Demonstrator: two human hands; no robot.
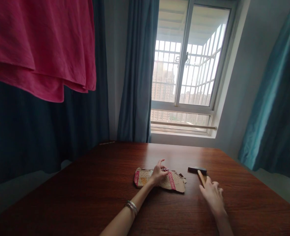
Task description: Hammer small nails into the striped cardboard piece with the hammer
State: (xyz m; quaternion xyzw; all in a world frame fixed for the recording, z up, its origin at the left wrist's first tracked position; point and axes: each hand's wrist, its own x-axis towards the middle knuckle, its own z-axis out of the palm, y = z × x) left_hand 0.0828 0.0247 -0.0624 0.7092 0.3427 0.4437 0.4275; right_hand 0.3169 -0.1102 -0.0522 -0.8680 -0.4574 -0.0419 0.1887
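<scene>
My left hand (158, 174) is over a flat, ragged-edged piece of patterned cardboard (176, 183) on the table. Pink bands, dots and a yellow patch decorate this piece. Between the thumb and fingers of that hand is a small red-and-white patterned thing (165, 169); its kind is too small to make out. To the right, my right hand (212, 195) is closed around the wooden handle of a hammer (202, 178). The hammer's dark head points away from me, at or just above the tabletop. A silvery bracelet circles my left wrist.
Both hands work over a brown wood-grain table (98, 193). Beyond its far edge is a barred window (196, 72) with blue curtains (137, 82) beside it. A pink cloth (49, 49) hangs at upper left. A thin pale object (107, 143) lies at the far left edge.
</scene>
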